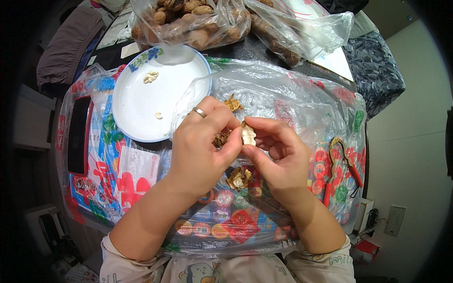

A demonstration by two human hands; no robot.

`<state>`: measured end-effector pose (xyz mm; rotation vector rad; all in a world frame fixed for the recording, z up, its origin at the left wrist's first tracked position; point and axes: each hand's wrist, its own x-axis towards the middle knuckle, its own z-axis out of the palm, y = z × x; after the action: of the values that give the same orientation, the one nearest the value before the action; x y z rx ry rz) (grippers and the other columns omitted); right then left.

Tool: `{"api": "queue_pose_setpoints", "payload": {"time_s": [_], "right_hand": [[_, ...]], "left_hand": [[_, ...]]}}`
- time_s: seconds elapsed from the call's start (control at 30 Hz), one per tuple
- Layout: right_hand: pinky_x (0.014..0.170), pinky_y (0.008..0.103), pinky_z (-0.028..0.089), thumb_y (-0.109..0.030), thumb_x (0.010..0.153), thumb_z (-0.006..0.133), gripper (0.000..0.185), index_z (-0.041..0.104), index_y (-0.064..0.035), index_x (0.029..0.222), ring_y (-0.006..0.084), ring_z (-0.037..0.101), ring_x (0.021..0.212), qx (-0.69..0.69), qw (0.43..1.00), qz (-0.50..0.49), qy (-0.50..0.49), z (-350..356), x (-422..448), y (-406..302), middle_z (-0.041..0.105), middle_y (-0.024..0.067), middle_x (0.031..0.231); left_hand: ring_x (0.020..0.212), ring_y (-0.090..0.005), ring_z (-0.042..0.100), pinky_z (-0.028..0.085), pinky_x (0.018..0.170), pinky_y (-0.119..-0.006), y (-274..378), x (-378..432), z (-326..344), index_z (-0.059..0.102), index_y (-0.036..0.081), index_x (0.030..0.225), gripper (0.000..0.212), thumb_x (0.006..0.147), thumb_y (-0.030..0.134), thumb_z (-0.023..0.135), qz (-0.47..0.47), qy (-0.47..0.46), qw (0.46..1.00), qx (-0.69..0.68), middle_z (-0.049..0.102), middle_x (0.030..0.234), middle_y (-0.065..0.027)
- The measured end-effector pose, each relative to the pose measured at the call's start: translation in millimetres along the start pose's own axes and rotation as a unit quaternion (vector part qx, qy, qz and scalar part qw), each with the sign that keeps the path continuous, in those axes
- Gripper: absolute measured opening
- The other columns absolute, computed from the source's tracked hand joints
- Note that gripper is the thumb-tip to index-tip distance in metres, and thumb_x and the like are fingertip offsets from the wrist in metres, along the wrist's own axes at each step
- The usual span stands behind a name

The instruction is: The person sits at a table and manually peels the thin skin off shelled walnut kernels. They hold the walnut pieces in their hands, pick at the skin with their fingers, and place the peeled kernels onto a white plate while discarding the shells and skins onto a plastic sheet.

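Note:
Between the fingertips of my right hand (283,152) is a pale walnut kernel piece (248,135), with bits of brown on its edge. My left hand (205,141), a ring on one finger, pinches at the left edge of the same piece. Brown walnut shell fragments (221,139) show partly behind my left fingers. A cracked walnut piece (239,178) with shell lies below my hands, and another shell fragment (232,103) lies above them. On the white plate (141,116) at the upper left are a kernel piece (150,77) and a small crumb (158,115).
Clear plastic bags of whole walnuts (198,37) stand at the back. A printed plastic sheet (212,226) covers the table. A phone (78,136) lies at the left, a nutcracker with red handles (332,169) at the right. Another bag (276,39) sits at the back right.

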<state>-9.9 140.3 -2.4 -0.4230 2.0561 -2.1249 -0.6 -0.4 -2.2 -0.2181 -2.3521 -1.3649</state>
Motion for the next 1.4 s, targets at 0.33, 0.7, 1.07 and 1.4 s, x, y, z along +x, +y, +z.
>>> {"api": "queue_pose_setpoints", "payload": {"time_s": [0.33,0.7,1.07,1.4], "right_hand": [[0.069,0.0236,0.047,0.001,0.079,0.053,0.033,0.046,0.0055,0.111,0.0137,0.057,0.074,0.306,0.938,0.112,-0.117,-14.5,7.1,3.1,0.057,0.0110,0.089],[0.068,0.0237,0.047,-0.006,0.082,0.051,0.034,0.044,0.0048,0.113,0.0149,0.057,0.074,0.323,0.933,0.117,-0.109,-19.1,8.8,4.9,0.057,0.0105,0.085],[0.072,0.0209,0.046,0.002,0.077,0.055,0.028,0.046,0.0048,0.104,0.0105,0.055,0.080,0.222,0.969,0.094,-0.045,-15.2,5.9,2.8,0.055,0.0075,0.090],[0.074,0.0198,0.044,0.005,0.076,0.055,0.028,0.048,0.0043,0.103,0.0093,0.054,0.082,0.171,0.980,0.092,-0.034,-12.7,5.3,-0.9,0.055,0.0070,0.091]], "left_hand": [[0.060,-0.0170,0.053,0.043,0.052,-0.026,-4.5,2.0,1.1,0.053,0.000,0.071,0.004,0.068,-0.002,0.055,-0.014,0.014,0.997,-0.075,0.051,0.072,-0.0080],[0.067,-0.0084,0.047,0.040,0.065,-0.021,-4.5,-1.0,-4.4,0.049,0.000,0.083,0.006,0.080,0.005,0.049,-0.128,-0.063,0.985,-0.099,0.052,0.078,-0.0029],[0.067,-0.0082,0.053,0.043,0.062,-0.020,3.7,0.6,-1.3,0.055,-0.001,0.082,0.008,0.074,-0.001,0.058,-0.114,-0.001,0.990,-0.077,0.057,0.073,-0.0032],[0.059,-0.0171,0.058,0.045,0.052,-0.025,-1.8,0.2,1.0,0.061,0.001,0.078,0.010,0.069,0.002,0.064,-0.050,0.009,0.997,-0.054,0.060,0.070,-0.0096]]}}
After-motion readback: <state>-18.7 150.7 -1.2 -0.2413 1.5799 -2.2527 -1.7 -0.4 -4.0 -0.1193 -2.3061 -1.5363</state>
